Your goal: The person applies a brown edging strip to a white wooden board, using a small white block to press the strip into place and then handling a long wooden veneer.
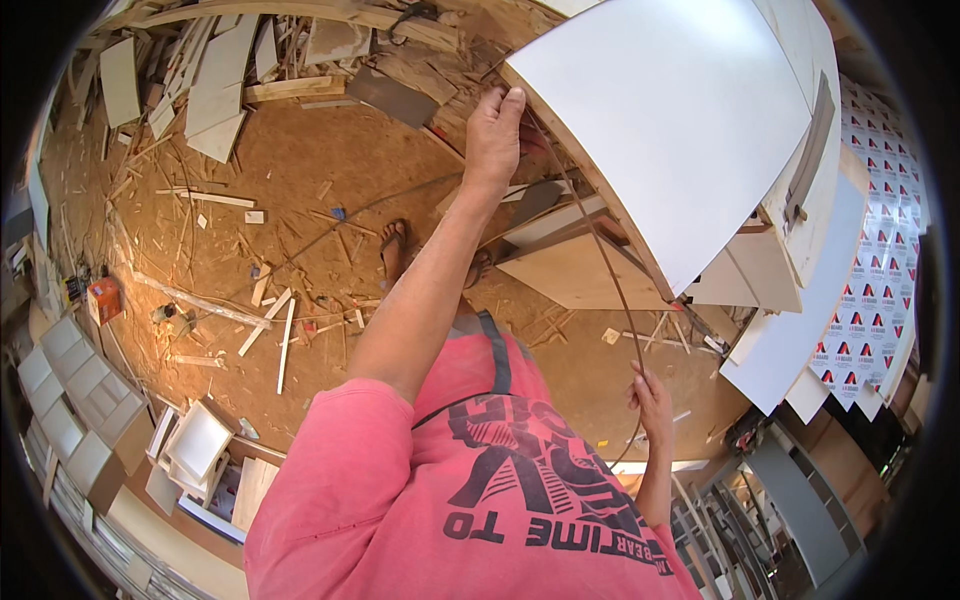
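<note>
A large white-faced board (670,130) stands on my right, its bare brown edge turned toward me. At the far corner of that edge, my left hand (495,135) is closed with the thumb on top, pinching the end of a thin brown edging strip (606,254). From there the strip slants down toward me, slightly apart from the board's edge along its lower length. Lower right, my right hand (652,402) has its fingers closed around the strip, and the loose tail bends down beside my shirt.
Wood offcuts (215,95) pile up at the far left. Scraps and shavings litter the brown floor (300,180) around my sandalled feet. An orange box (104,300) and pale drawer-like boxes (195,447) stand on the left. Printed sheets (870,260) lean at the right, near a grey cabinet (800,500).
</note>
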Demonstrator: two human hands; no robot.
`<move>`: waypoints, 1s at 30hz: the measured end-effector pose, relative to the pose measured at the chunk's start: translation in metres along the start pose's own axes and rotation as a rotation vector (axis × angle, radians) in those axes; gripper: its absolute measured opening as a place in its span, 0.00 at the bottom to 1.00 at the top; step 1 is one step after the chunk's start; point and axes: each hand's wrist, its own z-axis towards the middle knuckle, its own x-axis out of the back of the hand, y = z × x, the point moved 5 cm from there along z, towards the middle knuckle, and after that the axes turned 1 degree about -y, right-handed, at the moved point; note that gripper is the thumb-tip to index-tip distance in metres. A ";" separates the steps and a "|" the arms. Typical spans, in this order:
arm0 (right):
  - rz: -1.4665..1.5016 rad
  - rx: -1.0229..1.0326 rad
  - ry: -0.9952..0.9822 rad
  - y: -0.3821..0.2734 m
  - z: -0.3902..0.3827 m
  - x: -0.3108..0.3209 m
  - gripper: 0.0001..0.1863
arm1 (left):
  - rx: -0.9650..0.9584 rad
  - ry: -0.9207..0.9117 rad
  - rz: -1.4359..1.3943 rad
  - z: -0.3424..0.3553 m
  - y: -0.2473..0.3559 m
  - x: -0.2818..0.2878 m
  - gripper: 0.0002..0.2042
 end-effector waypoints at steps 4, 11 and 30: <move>0.035 -0.010 0.001 -0.001 -0.003 -0.002 0.17 | 0.013 -0.012 0.029 0.001 0.004 -0.001 0.15; 0.048 -0.018 -0.002 0.001 -0.001 0.002 0.17 | 0.033 -0.002 0.027 0.001 0.004 0.000 0.15; 0.003 -0.022 -0.002 -0.005 0.000 0.007 0.17 | 0.024 -0.026 -0.045 0.007 0.000 0.002 0.15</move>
